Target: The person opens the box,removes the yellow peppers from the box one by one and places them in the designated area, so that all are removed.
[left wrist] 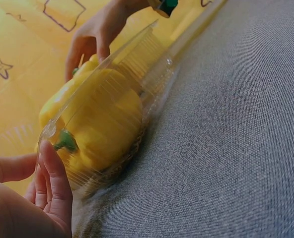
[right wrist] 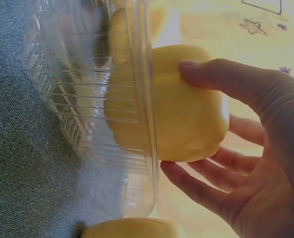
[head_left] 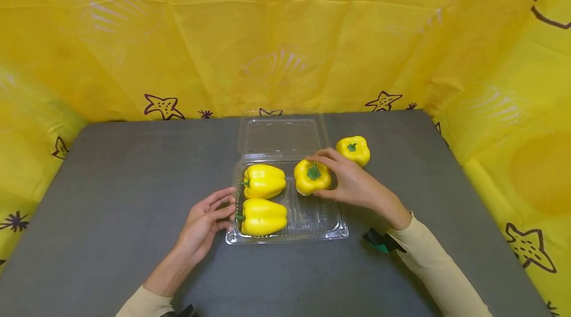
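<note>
My right hand (head_left: 352,180) grips a yellow bell pepper (head_left: 312,178) with its green stem facing up, thumb and fingers on opposite sides. In the right wrist view that pepper (right wrist: 186,109) sits partly below the rim of a clear plastic clamshell container (head_left: 308,230). At the container's left edge, my left hand (head_left: 207,222) holds the rim between thumb and fingers. Two more yellow bell peppers (head_left: 264,181) lie on their sides in the left half, stems pointing left. The left wrist view shows one bell pepper (left wrist: 102,119) through the clear wall.
Another yellow bell pepper (head_left: 353,151) stands on the grey table (head_left: 134,183), just right of the container and behind my right hand. The clear lid (head_left: 283,136) lies folded open toward the back. Yellow patterned cloth (head_left: 285,34) hangs behind the table and along its sides.
</note>
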`<state>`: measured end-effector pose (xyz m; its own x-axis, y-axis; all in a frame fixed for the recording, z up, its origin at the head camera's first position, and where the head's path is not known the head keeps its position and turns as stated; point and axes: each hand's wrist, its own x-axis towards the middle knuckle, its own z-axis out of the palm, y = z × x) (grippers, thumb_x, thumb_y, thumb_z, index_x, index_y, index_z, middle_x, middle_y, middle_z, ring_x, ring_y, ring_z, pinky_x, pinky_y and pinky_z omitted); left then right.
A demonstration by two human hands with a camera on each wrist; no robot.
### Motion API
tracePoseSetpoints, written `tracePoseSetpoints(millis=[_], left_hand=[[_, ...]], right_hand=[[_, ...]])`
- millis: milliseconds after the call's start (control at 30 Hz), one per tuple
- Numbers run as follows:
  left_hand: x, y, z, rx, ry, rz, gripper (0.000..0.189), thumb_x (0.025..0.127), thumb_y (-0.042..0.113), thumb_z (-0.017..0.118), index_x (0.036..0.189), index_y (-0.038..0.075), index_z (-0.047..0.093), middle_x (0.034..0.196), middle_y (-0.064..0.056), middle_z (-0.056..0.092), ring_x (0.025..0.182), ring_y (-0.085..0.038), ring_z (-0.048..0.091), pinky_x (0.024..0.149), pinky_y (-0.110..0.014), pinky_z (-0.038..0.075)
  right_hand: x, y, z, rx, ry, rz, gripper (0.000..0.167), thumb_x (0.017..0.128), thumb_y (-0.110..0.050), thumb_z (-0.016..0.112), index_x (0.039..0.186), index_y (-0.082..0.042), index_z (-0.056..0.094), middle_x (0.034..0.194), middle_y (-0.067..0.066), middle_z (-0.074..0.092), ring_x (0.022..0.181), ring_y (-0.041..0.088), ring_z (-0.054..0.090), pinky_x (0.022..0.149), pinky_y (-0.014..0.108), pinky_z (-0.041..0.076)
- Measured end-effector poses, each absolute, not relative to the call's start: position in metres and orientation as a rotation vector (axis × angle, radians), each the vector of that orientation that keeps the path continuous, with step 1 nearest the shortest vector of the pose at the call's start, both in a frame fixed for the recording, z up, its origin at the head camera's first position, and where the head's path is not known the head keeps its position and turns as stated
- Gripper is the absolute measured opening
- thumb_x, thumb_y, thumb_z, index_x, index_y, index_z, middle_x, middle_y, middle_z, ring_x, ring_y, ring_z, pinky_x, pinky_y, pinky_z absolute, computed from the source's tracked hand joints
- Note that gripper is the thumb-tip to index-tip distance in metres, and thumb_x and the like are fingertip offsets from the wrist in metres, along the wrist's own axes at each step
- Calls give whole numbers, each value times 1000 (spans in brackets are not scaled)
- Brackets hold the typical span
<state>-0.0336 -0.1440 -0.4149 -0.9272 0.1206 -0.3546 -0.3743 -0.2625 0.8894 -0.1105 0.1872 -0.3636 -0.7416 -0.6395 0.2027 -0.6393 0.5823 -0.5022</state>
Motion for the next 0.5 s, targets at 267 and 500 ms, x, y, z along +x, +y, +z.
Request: tracePoseSetpoints(millis=[267,500], left_hand=[[-34,-144,-415,-319,1677,2243,48,92,-2,61,137,-4,46,100,-1,61,72,-12,59,58,-24,55],[-35,-144,-413,-336,1712,2214,48,92,-2,62,138,-4,46,101,-2,60,73,-13,59,59,-25,55]], right_hand=[[-106,191,-357,-1116,2791,-890,68,75,-22,86,135,-9,57,129,10,52,117,27,54,99,43,48],[-106,192,-348,-1115,2801,-865,67,75,-21,86,134,-8,57,128,11,52,115,27,54,98,43,49]])
